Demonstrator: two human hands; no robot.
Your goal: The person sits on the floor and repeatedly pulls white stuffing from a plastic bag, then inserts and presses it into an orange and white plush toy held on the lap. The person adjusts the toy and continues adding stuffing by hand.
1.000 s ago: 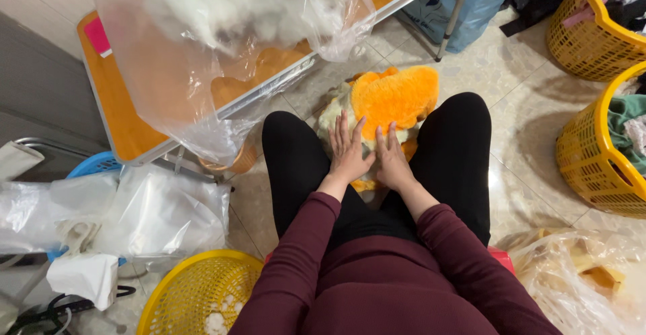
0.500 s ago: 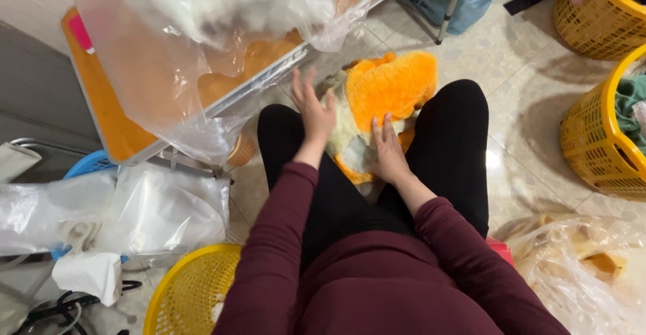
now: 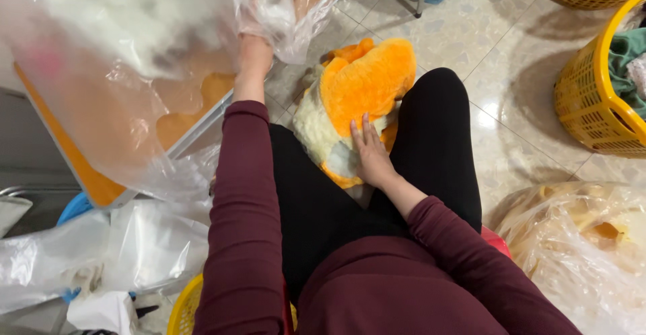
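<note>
Right hand (image 3: 372, 157) flat, fingers spread, pinning orange-cream plush toy (image 3: 360, 99) between knees, steadying it; left hand (image 3: 254, 52) up inside clear stuffing bag (image 3: 134, 72) on table; its fingers hidden, cannot tell.

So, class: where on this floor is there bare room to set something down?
Bare tile lies between the orange plush toy, the right knee and the yellow basket. The left side is crowded: the big clear bag the left hand reaches into, and more plastic bags below.

Orange-and-cream plush toy (image 3: 360, 99): limp, lying between the knees. Clear plastic bag of white stuffing (image 3: 134, 46): crumpled, on orange table.
</note>
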